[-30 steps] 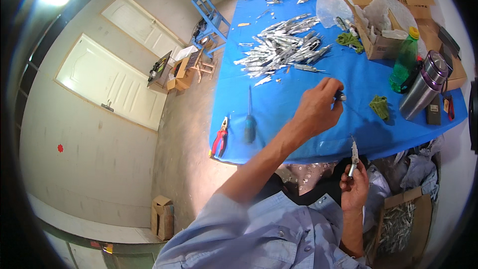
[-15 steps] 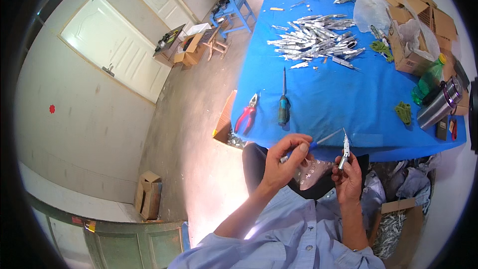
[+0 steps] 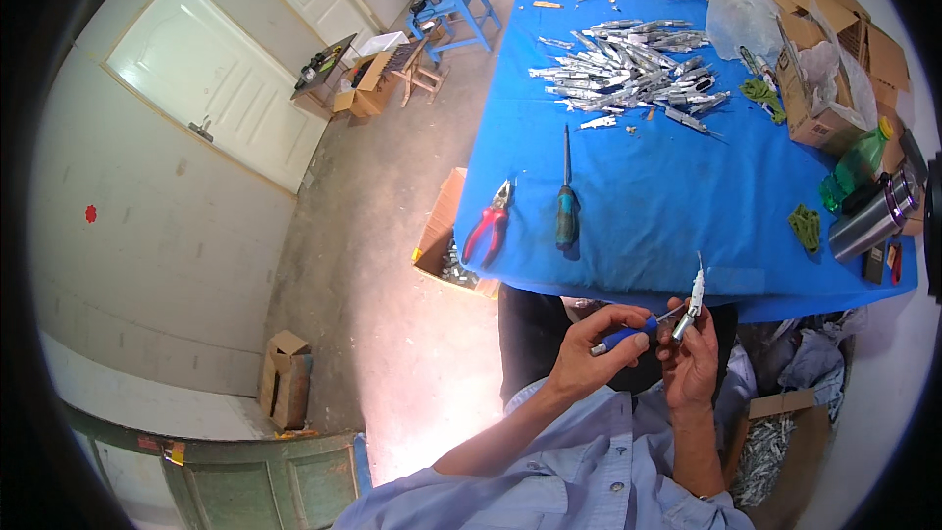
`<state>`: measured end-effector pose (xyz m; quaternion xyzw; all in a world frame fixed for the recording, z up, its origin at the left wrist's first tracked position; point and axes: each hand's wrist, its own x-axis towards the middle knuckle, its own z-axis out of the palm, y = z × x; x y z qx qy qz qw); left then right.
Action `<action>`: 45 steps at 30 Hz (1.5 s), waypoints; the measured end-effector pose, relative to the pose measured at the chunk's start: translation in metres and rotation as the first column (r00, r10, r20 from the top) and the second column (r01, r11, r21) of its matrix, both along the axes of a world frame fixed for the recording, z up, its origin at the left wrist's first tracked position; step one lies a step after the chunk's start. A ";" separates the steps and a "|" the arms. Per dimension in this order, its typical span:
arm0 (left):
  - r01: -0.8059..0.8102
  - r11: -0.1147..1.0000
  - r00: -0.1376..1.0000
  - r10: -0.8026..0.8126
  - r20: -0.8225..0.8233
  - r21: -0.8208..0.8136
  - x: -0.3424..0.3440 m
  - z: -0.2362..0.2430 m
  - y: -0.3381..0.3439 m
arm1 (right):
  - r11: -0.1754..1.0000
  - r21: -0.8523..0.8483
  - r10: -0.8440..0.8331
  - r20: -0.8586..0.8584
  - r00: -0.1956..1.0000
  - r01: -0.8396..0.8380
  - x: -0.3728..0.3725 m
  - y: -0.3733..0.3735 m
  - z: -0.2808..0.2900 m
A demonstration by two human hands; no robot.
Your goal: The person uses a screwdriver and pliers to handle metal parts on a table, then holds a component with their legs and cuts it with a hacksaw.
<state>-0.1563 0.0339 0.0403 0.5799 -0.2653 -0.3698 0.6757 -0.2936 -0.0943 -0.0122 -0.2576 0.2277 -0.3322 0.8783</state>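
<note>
My left hand (image 3: 596,351) is closed around the blue handle of a small screwdriver (image 3: 620,337). The screwdriver's thin shaft points right, and its tip reaches the side of a slim white-and-silver mechanism (image 3: 696,296). That mechanism is gripped in the fingers of my right hand (image 3: 691,365), tilted upright with a thin pin at its top and a silver cylinder at its lower end. Both hands are just off the table's near edge, above my lap. Farther up the table lie red-handled pliers (image 3: 490,226) and a larger teal-handled screwdriver (image 3: 566,211).
A heap of similar silver-and-white mechanisms (image 3: 628,64) lies on the blue-covered table (image 3: 677,182). Along its right side stand a cardboard box (image 3: 814,118), a green bottle (image 3: 852,172) and a steel flask (image 3: 863,226). Open boxes of parts stand below, at left (image 3: 432,255) and right (image 3: 800,481).
The screwdriver has come down from near the mechanism's top pin to its lower side. My left hand has moved right and lower, and the mechanism has shifted slightly right.
</note>
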 end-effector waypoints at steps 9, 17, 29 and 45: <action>0.011 1.000 0.986 -0.007 0.168 -0.023 0.010 0.011 0.000 | 0.998 -0.067 -0.012 -0.117 0.993 0.005 0.010 0.003 0.015; -0.099 0.993 0.995 0.097 0.034 0.070 0.002 0.007 0.009 | 0.991 -0.026 0.130 -0.007 0.992 -0.130 0.018 0.017 0.027; -0.208 0.978 0.959 0.208 0.191 -0.023 0.007 0.038 0.025 | 0.992 -0.067 0.098 -0.171 0.980 -0.111 0.009 0.011 0.023; -0.156 0.988 0.957 0.152 0.248 -0.004 0.010 0.032 0.018 | 0.982 -0.160 0.070 -0.209 0.976 -0.104 0.014 0.006 0.012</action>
